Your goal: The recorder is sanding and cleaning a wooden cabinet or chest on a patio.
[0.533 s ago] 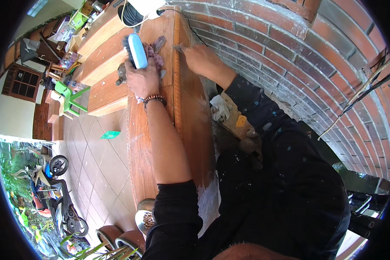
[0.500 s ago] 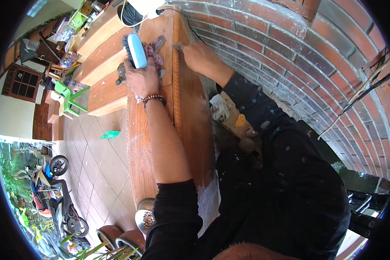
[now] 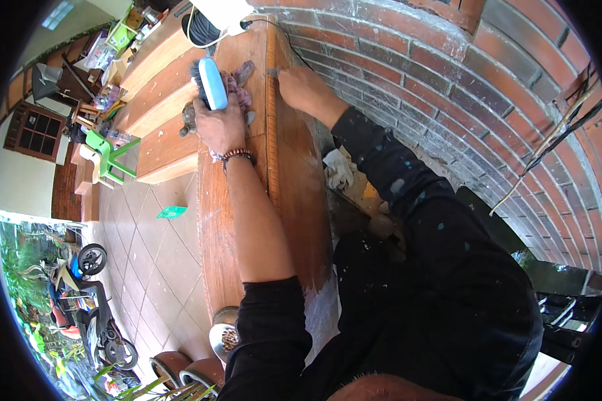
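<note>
My left hand [image 3: 222, 127] is closed round the lower end of a brush [image 3: 212, 83] with a light-blue back and dark bristles, over the wooden top [image 3: 222, 220]. A crumpled mauve rag [image 3: 237, 83] lies beside it, and a grey-brown lump [image 3: 188, 119] I cannot name sits at its left. My right hand [image 3: 306, 93] is closed, its fingertips pressing a small grey flat piece [image 3: 271, 72], which looks like sandpaper, against the carved wooden edge [image 3: 272, 134]. Most of that piece is hidden by the fingers.
A brick wall [image 3: 408, 87] rises close on the right. A white cloth [image 3: 339, 169] lies low beside the wood. At the near end stands a metal bowl [image 3: 225, 334] of small brown pieces. A black cable coil [image 3: 199, 28] lies at the far end; a green chair [image 3: 107, 154] stands left.
My right hand has shifted slightly, and the grey piece now lies against the carved edge. My left hand and the brush have barely moved.
</note>
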Motion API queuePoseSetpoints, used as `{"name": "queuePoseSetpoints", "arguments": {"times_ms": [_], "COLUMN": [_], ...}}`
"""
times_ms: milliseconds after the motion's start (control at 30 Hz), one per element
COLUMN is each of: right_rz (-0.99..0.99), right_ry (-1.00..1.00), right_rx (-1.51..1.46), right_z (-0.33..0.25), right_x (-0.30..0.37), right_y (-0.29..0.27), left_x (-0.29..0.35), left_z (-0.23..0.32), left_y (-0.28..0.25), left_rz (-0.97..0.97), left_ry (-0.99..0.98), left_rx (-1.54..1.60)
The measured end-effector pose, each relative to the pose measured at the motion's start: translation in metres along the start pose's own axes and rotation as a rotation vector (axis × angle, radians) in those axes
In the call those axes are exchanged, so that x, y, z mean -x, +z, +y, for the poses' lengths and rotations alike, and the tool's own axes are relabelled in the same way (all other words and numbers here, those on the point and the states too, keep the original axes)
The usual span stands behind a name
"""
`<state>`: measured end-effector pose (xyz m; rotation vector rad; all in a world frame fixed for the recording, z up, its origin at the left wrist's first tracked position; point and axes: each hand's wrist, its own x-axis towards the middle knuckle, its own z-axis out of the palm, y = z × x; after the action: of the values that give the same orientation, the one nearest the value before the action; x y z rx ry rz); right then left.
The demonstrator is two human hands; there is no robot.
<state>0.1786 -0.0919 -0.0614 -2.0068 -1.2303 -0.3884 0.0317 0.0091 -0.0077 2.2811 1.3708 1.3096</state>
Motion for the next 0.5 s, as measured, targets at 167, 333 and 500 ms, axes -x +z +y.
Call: {"name": "queuePoseSetpoints", "arguments": {"times_ms": [167, 333, 500], "right_rz": [-0.049, -0.029, -0.088], "right_ry": [0.055, 0.022, 0.008], "right_rx": [-0.019, 0.004, 0.024], "right_z": [-0.0071, -0.0125, -0.0111], "right_x": [0.0034, 0.0059, 0.0052], "right_y": [-0.0012, -0.0001, 0.0007], "left_x": [0.0000, -0.0025, -0.0014], "left_z": [-0.0030, -0.0064, -0.0011], "left_y": [-0.0001, 0.0033, -0.0022], "left_rz": [-0.001, 0.004, -0.063], "left_ry": [0.027, -0.002, -0.043], "left_rx": [0.016, -0.010, 0.019]}}
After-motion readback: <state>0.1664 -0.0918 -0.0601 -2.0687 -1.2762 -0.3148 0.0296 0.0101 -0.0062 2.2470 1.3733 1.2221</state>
